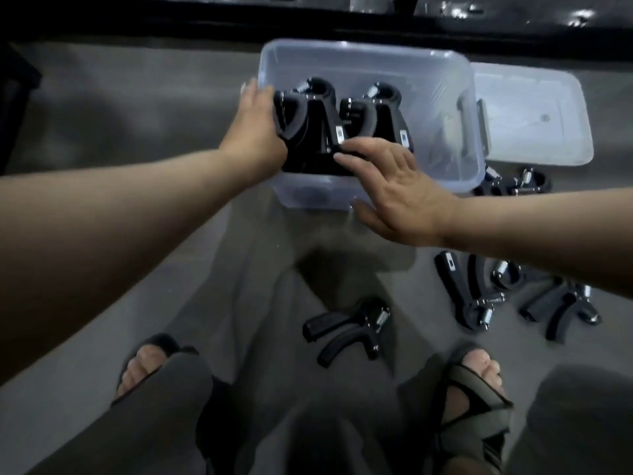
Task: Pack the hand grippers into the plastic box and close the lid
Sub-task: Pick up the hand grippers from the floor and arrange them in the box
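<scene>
A clear plastic box (445, 108) stands on the grey floor ahead of me, lid off. Several black hand grippers (359, 114) stand packed in its left half. My left hand (257, 128) reaches over the box's left wall and grips the leftmost hand gripper (291, 114). My right hand (400, 190) lies at the box's near edge with straight fingers, its fingertips touching the packed grippers. The clear lid (534, 114) lies flat on the floor right of the box. Loose hand grippers lie on the floor: one (346, 330) between my feet, several (479, 293) at the right.
More loose grippers (513, 183) lie just behind the box's right near corner. My two sandalled feet, left (147, 361) and right (476, 382), are at the bottom of the view. A dark ledge (308, 25) runs along the far side behind the box.
</scene>
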Motion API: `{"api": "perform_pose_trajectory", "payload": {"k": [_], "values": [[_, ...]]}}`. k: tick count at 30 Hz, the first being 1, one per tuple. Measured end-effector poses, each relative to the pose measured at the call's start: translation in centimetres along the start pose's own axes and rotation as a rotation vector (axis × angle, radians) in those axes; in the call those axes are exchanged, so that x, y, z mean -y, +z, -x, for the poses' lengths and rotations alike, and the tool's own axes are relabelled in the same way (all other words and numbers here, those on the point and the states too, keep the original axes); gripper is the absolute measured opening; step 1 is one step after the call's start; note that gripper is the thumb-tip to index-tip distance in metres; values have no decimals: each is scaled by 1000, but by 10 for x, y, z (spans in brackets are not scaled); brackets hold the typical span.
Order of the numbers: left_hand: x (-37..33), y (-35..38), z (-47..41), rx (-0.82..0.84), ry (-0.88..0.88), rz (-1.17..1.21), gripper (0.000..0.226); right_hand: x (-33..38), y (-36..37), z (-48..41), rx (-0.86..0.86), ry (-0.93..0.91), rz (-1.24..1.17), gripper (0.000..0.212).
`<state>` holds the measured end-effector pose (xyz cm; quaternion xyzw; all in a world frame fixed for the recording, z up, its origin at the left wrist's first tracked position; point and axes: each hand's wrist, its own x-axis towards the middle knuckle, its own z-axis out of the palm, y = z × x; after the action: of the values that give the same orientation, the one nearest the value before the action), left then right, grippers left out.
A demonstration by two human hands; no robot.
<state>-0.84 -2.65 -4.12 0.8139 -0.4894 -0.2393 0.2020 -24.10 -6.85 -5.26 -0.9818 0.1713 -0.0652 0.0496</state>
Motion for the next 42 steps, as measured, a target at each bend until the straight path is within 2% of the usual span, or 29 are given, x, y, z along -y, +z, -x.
{"api": "perform_pose_trajectory", "payload": {"k": [2, 4, 6, 9, 11, 14, 16, 20, 21, 27, 29, 31, 34, 36, 39, 42], "values": [[-3, -5, 2, 12, -10, -15, 70, 12, 5, 10, 57, -236, -26, 52], [-2, -6, 6, 32, -4, -16, 70, 29, 17, 22, 231, -398, -56, 45], [0, -4, 12, 42, -11, 2, 73, 53, 32, 38, 475, -355, -69, 49], [3, -2, 24, 23, -11, 48, 78, 82, 61, 61, 753, -267, 62, 79], [5, -1, 33, 23, 0, 51, 81, 103, 74, 67, 798, -319, 150, 91], [11, 2, 44, 30, 23, 53, 83, 127, 81, 66, 759, -367, 174, 70], [16, 5, 51, 33, 25, 56, 84, 134, 78, 59, 779, -353, 205, 67], [22, 10, 60, 55, 22, 68, 87, 130, 83, 49, 916, -221, 171, 115], [22, 10, 61, 60, 12, 72, 87, 128, 85, 48, 924, -197, 170, 115], [25, 14, 64, 54, 4, 85, 85, 114, 54, 31, 1028, -207, 17, 65], [26, 14, 64, 49, 5, 98, 84, 108, 30, 25, 998, -269, -48, 55], [26, 14, 64, 36, 10, 108, 82, 101, -1, 18, 895, -216, -186, 45], [29, 17, 65, 17, 34, 120, 77, 78, -58, -3, 768, 96, -681, 38], [31, 18, 63, 14, 43, 133, 76, 51, -86, -21, 616, 315, -1003, 35], [32, 19, 63, 10, 36, 161, 75, 12, -108, -40, 286, 603, -1306, 28], [32, 20, 63, -1, 41, 179, 76, -4, -97, -48, 126, 752, -1469, 29]]}}
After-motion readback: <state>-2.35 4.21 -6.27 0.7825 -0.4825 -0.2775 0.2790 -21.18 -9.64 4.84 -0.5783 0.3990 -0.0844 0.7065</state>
